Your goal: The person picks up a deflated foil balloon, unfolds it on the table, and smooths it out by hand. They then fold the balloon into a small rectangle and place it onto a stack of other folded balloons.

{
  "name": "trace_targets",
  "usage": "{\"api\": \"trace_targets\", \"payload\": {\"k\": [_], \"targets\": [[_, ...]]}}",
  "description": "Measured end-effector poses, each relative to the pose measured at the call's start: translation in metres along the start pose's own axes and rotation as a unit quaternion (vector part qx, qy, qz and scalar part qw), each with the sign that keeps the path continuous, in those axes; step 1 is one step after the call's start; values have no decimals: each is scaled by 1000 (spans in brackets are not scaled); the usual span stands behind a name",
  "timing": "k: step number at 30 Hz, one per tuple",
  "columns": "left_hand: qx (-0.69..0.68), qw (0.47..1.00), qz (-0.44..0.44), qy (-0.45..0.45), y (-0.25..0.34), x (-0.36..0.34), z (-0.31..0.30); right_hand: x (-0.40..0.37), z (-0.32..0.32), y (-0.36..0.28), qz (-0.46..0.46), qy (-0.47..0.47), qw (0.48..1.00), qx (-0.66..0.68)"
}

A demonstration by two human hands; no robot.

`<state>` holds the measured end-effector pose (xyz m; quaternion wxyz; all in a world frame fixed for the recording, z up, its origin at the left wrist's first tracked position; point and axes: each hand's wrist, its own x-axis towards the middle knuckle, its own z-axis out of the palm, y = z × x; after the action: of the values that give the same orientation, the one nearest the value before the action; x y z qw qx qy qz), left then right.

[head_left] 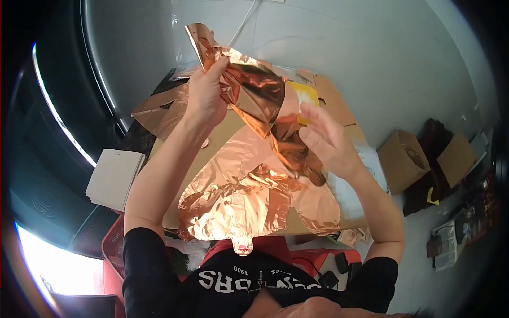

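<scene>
My left hand (pixel 207 90) is closed around the upper part of a crumpled rose-gold foil balloon (pixel 260 93), its thumb pressed on the foil. The balloon is uninflated and hangs diagonally down to the right, above the table. My right hand (pixel 326 140) is beside its lower end, with thumb and fingers apart; whether a fingertip touches the foil is hard to see. Below lies another flat rose-gold foil balloon (pixel 228 206), its tab (pixel 243 246) hanging over the near table edge. Just behind my right fingers is a yellow and white item (pixel 303 95).
Flattened cardboard (pixel 331 100) covers part of the table. White boards (pixel 115 175) are stacked at the left, above a red basket (pixel 112 238). Open cardboard boxes (pixel 403 161) stand on the floor at the right. A white cable (pixel 244 22) runs along the floor behind.
</scene>
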<state>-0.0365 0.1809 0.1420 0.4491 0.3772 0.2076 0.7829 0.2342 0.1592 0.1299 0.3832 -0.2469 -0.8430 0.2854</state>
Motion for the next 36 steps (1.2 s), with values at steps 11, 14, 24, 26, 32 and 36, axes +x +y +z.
{"api": "trace_targets", "payload": {"k": [11, 14, 24, 26, 32, 36], "targets": [[-76, 993, 53, 66, 13, -6, 31, 59, 43, -10, 147, 41, 975, 163], [-76, 994, 46, 70, 15, -3, 22, 72, 43, 7, 186, -50, 948, 254], [-34, 986, 151, 64, 20, -16, -21, 83, 51, 26, 194, -13, 960, 199], [28, 985, 170, 27, 30, -37, -32, 79, 44, 15, 151, 27, 975, 161], [259, 950, 148, -89, 56, -118, -45, 30, 33, 34, 7, 26, 997, -73], [466, 779, 219, -357, 76, -143, -67, -20, 33, 31, -161, 18, 959, -233]]}}
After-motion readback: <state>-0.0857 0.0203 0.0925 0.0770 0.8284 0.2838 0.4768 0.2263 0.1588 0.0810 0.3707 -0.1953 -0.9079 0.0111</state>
